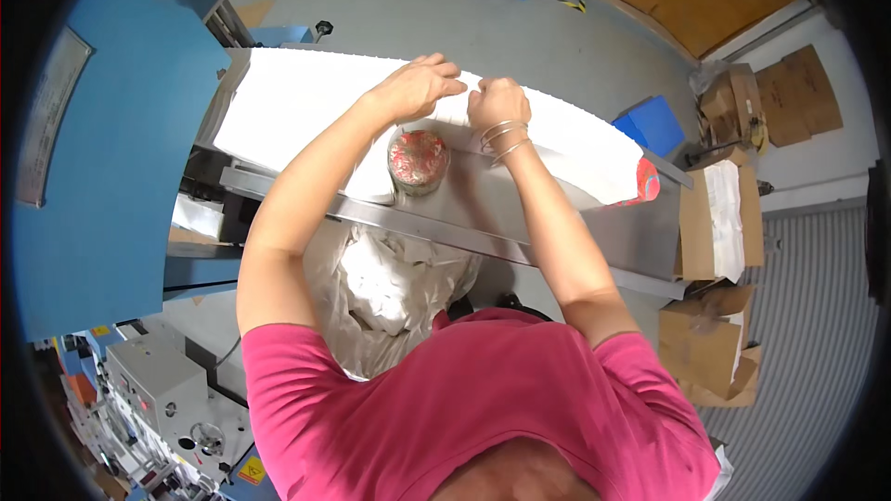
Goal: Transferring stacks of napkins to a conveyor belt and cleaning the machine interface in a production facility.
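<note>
A long row of white folded paper sheets point(306, 97) stands packed on edge in a metal trough, curving across my front. My left hand point(418, 88) grips the row near its middle, fingers bent over its top. Just to the right, my right hand point(501, 104) is closed on the same row, its knuckles up and bangles on the wrist. Between the hands the paper is partly hidden by my fingers. A round tin point(418, 162) with a red patterned top sits on the near side of the row, below my left hand. Another red and blue round end point(647, 181) shows at the row's right tip.
A blue machine point(121, 130) fills the left side. The trough's metal rail point(418, 223) runs between me and the paper. Below it lies a plastic bag of white scraps point(376, 283). Cardboard boxes point(696, 223) stand at the right, with a blue bin point(650, 125) beyond the row.
</note>
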### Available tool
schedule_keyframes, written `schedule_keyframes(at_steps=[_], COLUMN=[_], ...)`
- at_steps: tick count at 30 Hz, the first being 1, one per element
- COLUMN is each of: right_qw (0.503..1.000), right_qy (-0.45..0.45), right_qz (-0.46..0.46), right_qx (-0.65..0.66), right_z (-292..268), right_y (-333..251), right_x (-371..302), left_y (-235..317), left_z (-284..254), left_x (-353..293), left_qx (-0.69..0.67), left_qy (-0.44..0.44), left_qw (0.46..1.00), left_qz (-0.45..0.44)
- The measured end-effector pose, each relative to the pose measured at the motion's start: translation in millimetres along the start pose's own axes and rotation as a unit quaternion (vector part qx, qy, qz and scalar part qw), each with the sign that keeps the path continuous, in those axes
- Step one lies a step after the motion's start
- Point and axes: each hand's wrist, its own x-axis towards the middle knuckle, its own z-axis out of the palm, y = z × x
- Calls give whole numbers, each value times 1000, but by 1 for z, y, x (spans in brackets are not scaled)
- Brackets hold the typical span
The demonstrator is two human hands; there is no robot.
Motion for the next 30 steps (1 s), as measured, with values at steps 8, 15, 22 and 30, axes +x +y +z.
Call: schedule_keyframes(at_steps=[8,15,22,30], right_qw=[979,951,969,952], right_qy=[-188,-281,-222,-158], right_qz=[24,119,61,-84], right_qx=[-80,47,94,250], right_z=[-38,-20,-55,-155], right_y=[-12,11,6,36], right_x=[25,55,54,29], left_y=[-5,-3,2,2], left_z=[6,3,-1,4], left_x=[3,5,7,5], left_qx=[19,75,87,105], left_qy=[29,-7,-35,-9], left_qw=[998,995,993,991], left_qz=[51,66,71,86])
